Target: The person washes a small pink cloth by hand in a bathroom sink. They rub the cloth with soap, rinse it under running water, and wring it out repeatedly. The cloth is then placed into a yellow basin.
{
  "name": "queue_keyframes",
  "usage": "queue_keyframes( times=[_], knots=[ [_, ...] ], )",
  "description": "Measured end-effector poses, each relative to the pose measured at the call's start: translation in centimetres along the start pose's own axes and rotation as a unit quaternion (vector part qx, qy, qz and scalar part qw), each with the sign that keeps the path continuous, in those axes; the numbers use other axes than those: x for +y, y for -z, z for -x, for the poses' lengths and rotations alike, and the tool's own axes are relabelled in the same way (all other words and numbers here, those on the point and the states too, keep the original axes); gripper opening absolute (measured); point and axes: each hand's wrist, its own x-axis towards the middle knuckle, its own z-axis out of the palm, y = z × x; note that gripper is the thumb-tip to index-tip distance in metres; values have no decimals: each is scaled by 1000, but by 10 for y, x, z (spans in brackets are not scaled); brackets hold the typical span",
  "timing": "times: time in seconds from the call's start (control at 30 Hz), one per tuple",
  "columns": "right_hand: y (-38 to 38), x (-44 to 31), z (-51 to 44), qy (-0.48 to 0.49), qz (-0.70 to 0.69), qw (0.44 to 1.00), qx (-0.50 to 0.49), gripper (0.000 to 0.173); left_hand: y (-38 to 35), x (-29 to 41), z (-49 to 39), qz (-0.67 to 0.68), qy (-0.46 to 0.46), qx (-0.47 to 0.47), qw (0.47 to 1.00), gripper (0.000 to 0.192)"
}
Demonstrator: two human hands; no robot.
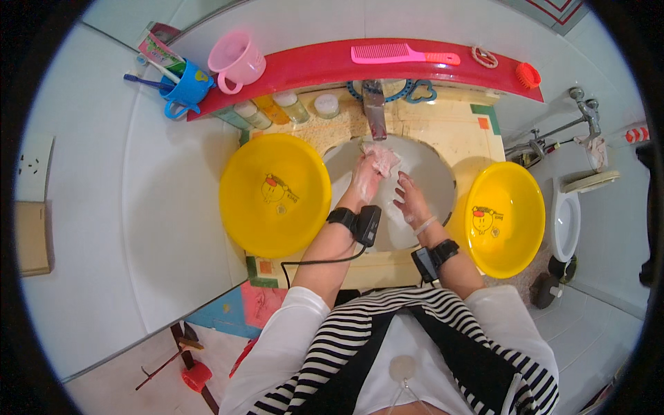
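My left hand (367,174) is over the white sink basin (436,176), just below the metal faucet (374,111), and grips a wet, pinkish cloth (383,158). Whitish suds cover the back of that hand and its wrist. To its right, my right hand (410,197) is held over the basin with its fingers apart and nothing in them, a little suds on the skin. Each wrist bears a black strap with a small black device, and a pale bracelet circles the right wrist.
Yellow plastic basins stand left (275,233) and right (508,249) of the sink. Bottles and a jar (327,106) line the counter's back. Above, a red shelf (311,62) holds a pink mug (238,59), a blue cup with toothbrushes (189,85), a pink comb (384,53) and a red brush (528,75).
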Motion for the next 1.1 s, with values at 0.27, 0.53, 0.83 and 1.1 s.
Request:
queue_keyframes(
  times=[0.27,0.53,0.83,1.1],
  knots=[
    [-6,-25,-54,63,-78,995,8,50,0,-3,-5,15,3,-39,999,27],
    [-54,22,7,332,287,895,-80,21,41,-8,52,43,97,112,988,40],
    [-81,-24,13,265,520,812,-4,21,24,-18,81,100,106,36,989,43],
    [-83,-6,35,414,572,701,-100,24,15,-40,70,421,25,-247,873,43]
  ],
)
